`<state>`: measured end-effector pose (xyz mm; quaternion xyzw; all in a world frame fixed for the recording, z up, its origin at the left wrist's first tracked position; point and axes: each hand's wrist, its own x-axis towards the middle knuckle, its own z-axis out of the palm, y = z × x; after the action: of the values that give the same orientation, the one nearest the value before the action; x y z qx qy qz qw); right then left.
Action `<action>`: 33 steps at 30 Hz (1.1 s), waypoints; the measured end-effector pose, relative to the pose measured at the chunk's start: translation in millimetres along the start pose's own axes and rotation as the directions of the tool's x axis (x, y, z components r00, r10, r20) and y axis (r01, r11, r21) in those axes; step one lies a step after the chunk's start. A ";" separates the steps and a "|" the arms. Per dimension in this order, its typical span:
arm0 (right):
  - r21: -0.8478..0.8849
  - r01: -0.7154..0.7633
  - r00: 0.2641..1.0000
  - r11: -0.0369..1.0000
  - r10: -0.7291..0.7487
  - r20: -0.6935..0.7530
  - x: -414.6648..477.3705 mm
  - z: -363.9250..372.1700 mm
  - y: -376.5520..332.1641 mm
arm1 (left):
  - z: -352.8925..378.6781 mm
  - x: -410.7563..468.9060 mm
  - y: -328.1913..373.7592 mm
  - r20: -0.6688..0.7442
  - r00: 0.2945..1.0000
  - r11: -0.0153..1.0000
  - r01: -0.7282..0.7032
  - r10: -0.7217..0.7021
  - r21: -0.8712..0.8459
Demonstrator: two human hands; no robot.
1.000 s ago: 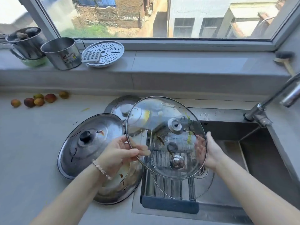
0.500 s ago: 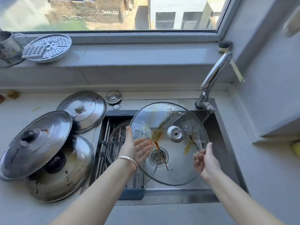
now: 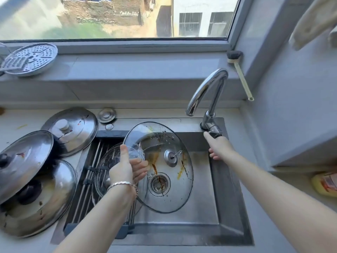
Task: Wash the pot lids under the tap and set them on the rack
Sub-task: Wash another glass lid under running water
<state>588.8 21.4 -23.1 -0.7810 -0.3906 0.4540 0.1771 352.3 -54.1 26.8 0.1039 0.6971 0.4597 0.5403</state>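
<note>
We judge the task barely begun. On the worktop left of the sink, three steel lids wait, still streaked with brown sauce. The glass lid hangs tilted over the drain, smeared brown and yellow, and no water shows at the tap. A second glass lid lies flat on the rack; we cannot tell through the glare whether it is washed.

Our left hand grips the tilted lid's left rim, thumb on top, fingers curled beneath and visible through the glass. Our right hand holds nothing: the forefinger stretches to the tap lever and the other fingers are loosely folded. It probably touches the lever, though the hand hides the contact. Running water, rinsing and racking all remain.

The sink is a rectangular basin of dull brushed steel, rust-tinted at the back. The steel lids are shallow polished domes, two with black knobs. The glass lid is clear and round with a thin rim, and likely slippery once wet. The rack is parallel steel rods with a dark end bar. The tap is a curved chrome spout. A small metal knob sits at the held lid's centre.
</note>
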 end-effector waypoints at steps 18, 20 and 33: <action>0.014 -0.240 0.969 0.971 0.240 -0.059 60.4 22.4 -7.7 | 31.5 21.4 15.5 0.002 1.000 1.000 0.022 -0.022 0.013; 0.024 -0.190 0.979 0.981 0.191 -0.076 62.1 22.8 -0.3 | 33.4 21.2 15.0 0.010 1.000 0.999 0.025 -0.025 0.024; -0.052 -0.127 0.991 0.990 0.125 -0.053 60.4 15.0 15.7 | 39.6 17.7 12.7 0.016 0.999 0.998 0.043 -0.044 0.049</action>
<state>600.2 56.9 -75.4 -0.8196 -0.3484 0.4340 0.1360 374.4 -14.7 25.0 0.1058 0.7054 0.4301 0.5534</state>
